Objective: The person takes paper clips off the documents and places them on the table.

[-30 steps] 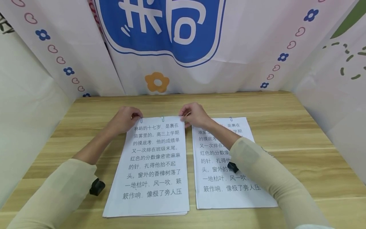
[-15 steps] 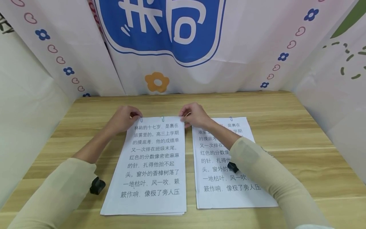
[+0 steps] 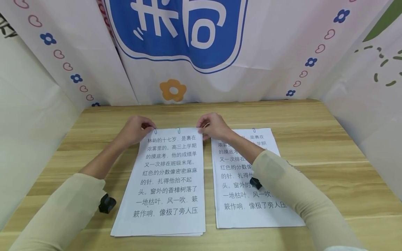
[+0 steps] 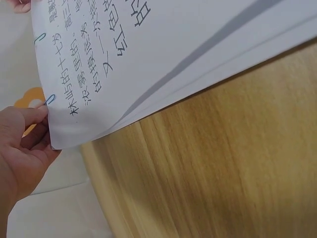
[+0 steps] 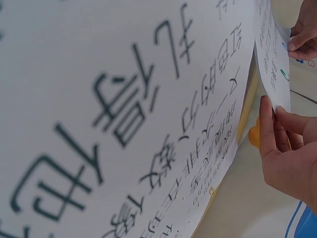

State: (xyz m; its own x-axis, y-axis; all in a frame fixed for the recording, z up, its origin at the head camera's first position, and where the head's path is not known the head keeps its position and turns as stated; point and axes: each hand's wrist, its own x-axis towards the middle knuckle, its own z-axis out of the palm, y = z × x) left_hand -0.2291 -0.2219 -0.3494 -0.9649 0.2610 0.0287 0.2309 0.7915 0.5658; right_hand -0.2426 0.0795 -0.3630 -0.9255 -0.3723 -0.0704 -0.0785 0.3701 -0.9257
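Note:
The left stack of printed paper sheets (image 3: 171,181) has a blue paper clip (image 4: 50,99) and a green paper clip (image 4: 39,38) on its top edge. My left hand (image 3: 135,129) pinches its top left corner, close to the blue clip. At the top right corner, my right hand (image 3: 214,126) pinches the same stack between thumb and fingers. In the left wrist view, the stack's side edge shows above the tabletop. A second stack of printed sheets (image 3: 248,218) lies to the right, partly hidden under my right forearm.
On the second stack's top edge sits another paper clip (image 3: 254,130). Both stacks are on a wooden table (image 3: 333,167). A white printed cloth (image 3: 263,83) hangs behind it, and white sheeting stands at both sides.
The lower end of the left stack has swung slightly left and up. Both hands keep their grip on the top corners, almost still. The right stack has not moved.

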